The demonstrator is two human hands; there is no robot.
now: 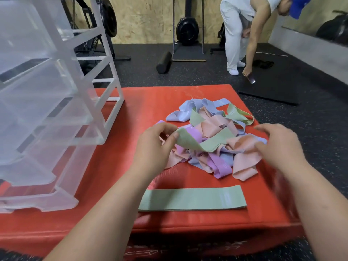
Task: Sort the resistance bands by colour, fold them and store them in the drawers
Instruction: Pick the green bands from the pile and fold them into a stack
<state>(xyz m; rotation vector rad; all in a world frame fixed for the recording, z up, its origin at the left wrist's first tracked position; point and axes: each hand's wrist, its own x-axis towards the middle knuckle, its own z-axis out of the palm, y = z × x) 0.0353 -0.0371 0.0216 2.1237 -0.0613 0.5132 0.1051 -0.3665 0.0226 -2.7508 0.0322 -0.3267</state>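
A tangled pile of resistance bands [212, 129] in pink, blue, purple and green lies on the red mat [116, 166]. My left hand [156, 146] pinches the end of a green band [199, 142] that runs across the top of the pile. My right hand [278, 146] hovers over the pile's right side, fingers spread and blurred, above a pink band [244, 162]. One green band [192, 197] lies flat and straight on the mat in front of the pile. The clear plastic drawer unit [47, 119] stands at the left, its drawers pulled partly out.
Another person [243, 34] bends down at the back right, reaching toward a black floor mat [273, 89]. A black foam roller [163, 62] and gym equipment [188, 31] stand by the far wall. Dark rubber floor surrounds the red mat.
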